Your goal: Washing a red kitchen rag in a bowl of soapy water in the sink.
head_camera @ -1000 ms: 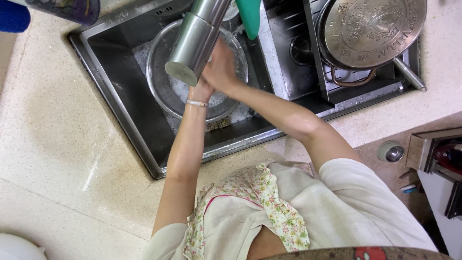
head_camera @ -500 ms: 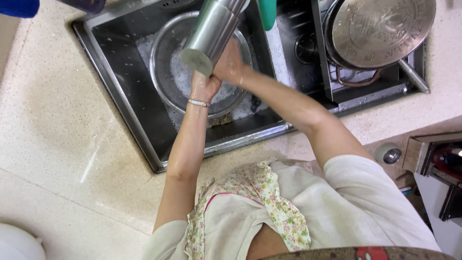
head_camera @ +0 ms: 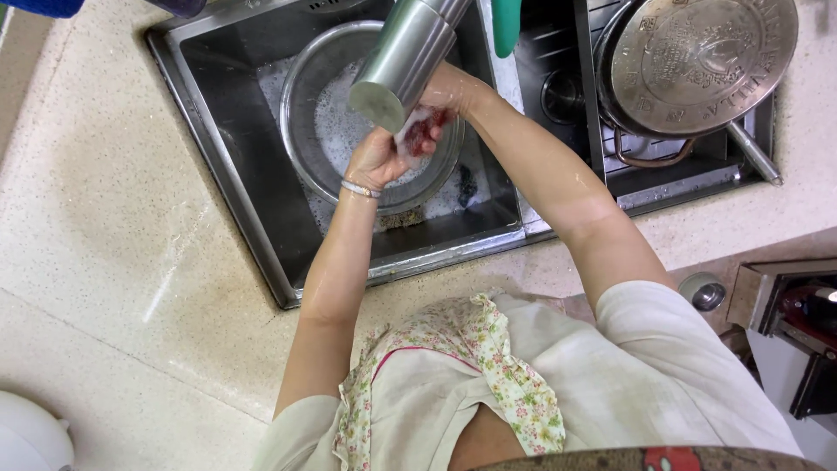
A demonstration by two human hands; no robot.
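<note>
Both my hands meet under the steel tap spout [head_camera: 405, 57], over a round steel bowl [head_camera: 301, 131] with suds that sits in the sink [head_camera: 222, 131]. My left hand [head_camera: 377, 159], with a thin bracelet at the wrist, is curled on a small red soapy thing [head_camera: 424, 131]. My right hand [head_camera: 446, 90] presses on the same red thing from the far side; the spout partly hides it. Foam covers the fingers.
A steel pan with a lid [head_camera: 697, 61] rests in the right-hand basin. A green object [head_camera: 506, 22] hangs by the tap. A scouring pad [head_camera: 399, 218] lies on the sink floor. Pale stone counter [head_camera: 105, 262] surrounds the sink, with a white object [head_camera: 26, 436] at bottom left.
My hands have lifted slightly from the bowl toward the spout, and the red thing now shows between them. The view has shifted a little.
</note>
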